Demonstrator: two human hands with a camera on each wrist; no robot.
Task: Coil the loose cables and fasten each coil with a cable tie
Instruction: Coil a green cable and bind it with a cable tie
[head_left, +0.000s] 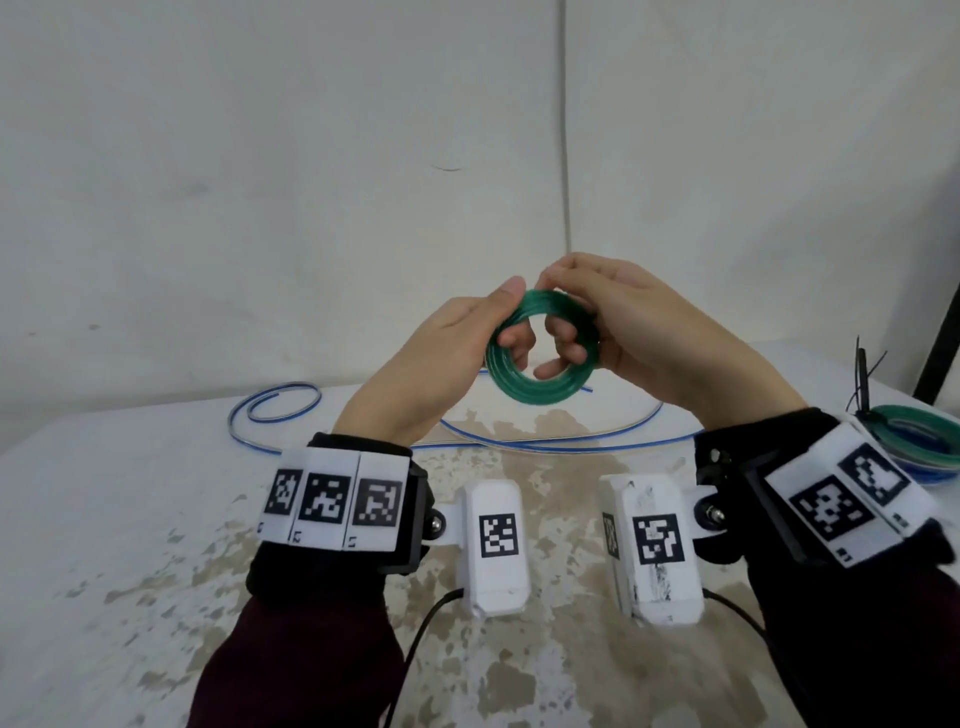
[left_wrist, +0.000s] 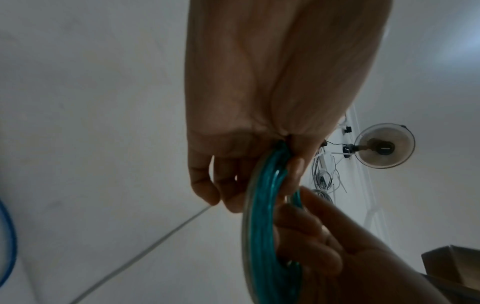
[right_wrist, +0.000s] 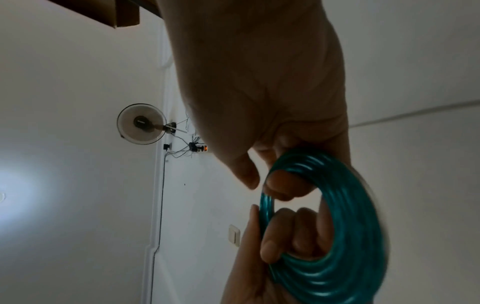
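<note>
Holding the green cable coil (head_left: 543, 353) upright above the table (head_left: 130, 519), you have both hands on it. Your left hand (head_left: 441, 358) pinches the coil's left arc: thumb on the near face, fingers (head_left: 514, 340) curled through the centre hole. Your right hand (head_left: 644, 332) grips the upper right arc the same way, with curled fingers showing through the hole. The coil is a tight round ring of several turns of glossy, translucent green tubing; the right wrist view shows the turns lying flat against each other like a spiral (right_wrist: 337, 236).

On the table behind the coil lies a loose blue cable (head_left: 280, 410), thin and smooth, curving in a hook at the left and running in a long shallow loop to the right. The tabletop is white with worn, blotchy tan patches.

At the far right edge sits a finished stack of coils (head_left: 924, 447), green on top and blue below, with black cable ties (head_left: 862, 384) standing up beside it. Whether a tie binds that stack cannot be told.

A wall fan (left_wrist: 384, 146) shows in the left wrist view.
</note>
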